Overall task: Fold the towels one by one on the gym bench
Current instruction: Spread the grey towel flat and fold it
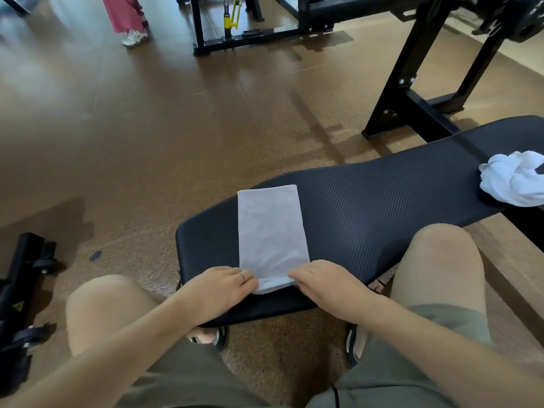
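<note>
I had the grey towel point(272, 231) lying as a long narrow strip across the near end of the counter point(382, 195), flat so its edges lined up. My left hand point(228, 282) pinched its near left corner and my right hand point(316, 279) gripped the near right corner, fingers point(295, 275) curled onto the cloth. I held both corners, I reckon, to lift that end over evenly for the next fold. The crumpled white towel point(513, 179) waited well apart at the far right, out of the way.
</note>
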The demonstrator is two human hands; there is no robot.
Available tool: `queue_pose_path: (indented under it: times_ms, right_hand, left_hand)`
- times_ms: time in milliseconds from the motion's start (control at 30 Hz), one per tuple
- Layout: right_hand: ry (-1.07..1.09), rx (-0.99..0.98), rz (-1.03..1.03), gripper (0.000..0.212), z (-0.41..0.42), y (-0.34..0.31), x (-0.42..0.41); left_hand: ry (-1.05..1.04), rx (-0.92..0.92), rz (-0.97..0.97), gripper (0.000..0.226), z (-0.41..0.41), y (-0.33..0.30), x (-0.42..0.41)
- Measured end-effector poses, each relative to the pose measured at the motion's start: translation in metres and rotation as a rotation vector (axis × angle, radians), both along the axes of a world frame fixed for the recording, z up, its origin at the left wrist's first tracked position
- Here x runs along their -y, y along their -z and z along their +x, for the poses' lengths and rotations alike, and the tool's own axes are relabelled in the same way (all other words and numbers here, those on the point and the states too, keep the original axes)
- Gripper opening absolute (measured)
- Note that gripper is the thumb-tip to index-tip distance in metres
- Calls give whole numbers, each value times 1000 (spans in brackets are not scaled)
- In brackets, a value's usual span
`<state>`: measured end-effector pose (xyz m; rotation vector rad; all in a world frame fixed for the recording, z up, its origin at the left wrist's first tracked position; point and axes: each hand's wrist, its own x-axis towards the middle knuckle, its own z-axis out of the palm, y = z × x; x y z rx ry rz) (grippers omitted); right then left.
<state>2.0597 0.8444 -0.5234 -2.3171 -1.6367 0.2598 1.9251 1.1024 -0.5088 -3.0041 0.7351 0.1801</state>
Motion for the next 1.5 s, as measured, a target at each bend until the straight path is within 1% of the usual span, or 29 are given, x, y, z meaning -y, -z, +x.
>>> queue_pose_path:
  times_ms: [67,167,233,267,300,367,400,467,500,567,633,733,867,967,1133,1233,1333,1400,1500]
  right_hand:
    - [-31,-18,-11,23,0,1,16]
    - [-62,-7,-29,29,1,5,27]
    - [-2,-56,-9,24,2,6,26]
    - [68,-136,3,19,3,5,24]
    - [151,-252,12,15,4,2,22]
    - [282,-492,25,10,8,-4,19]
    - [310,-546,28,10,11,-8,17]
    - [345,-611,25,15,15,-14,14]
    - [374,-643,27,19,17,-16,13]
    - [463,-696,40,24,22,-17,7]
    - [563,-693,31,28,26,-15,-1]
    - [652,-647,33,33,27,-11,-14]
    - [728,-571,57,33,25,-3,-26]
    - [785,-518,59,32,22,3,-31]
    - [757,-314,-12,28,19,6,-39]
    - [747,-222,-66,26,20,6,-43]
    - [755,-165,-91,25,19,7,-44]
    - [768,-161,-89,25,18,7,-45]
    - [767,-187,-81,25,17,8,-44]
  left_hand:
    - [31,-9,-13,38,-1,1,8]
    - [15,5,2,38,1,3,8]
    - [16,43,18,26,0,4,5]
    - [22,58,29,15,-1,3,3]
    - [16,71,26,10,-1,2,0]
    - [-32,63,-8,29,-1,0,-2]
    - [-77,17,-57,36,0,-3,-2]
    - [-185,-140,-197,44,4,-9,-3]
    - [-240,-198,-276,43,6,-9,-4]
    - [-366,-215,-404,39,11,-8,-3]
    - [-487,-188,-488,41,15,-4,0]
    - [-614,-144,-589,46,18,7,5]
    - [-783,-97,-682,39,22,18,10]
    - [-867,-44,-647,37,23,21,19]
    - [-969,28,-580,33,22,22,34]
    - [-997,1,-507,28,20,25,36]
    - [-1013,-45,-440,28,23,27,37]
    - [-1026,-61,-454,30,26,25,35]
    - [-1019,-37,-538,31,25,18,36]
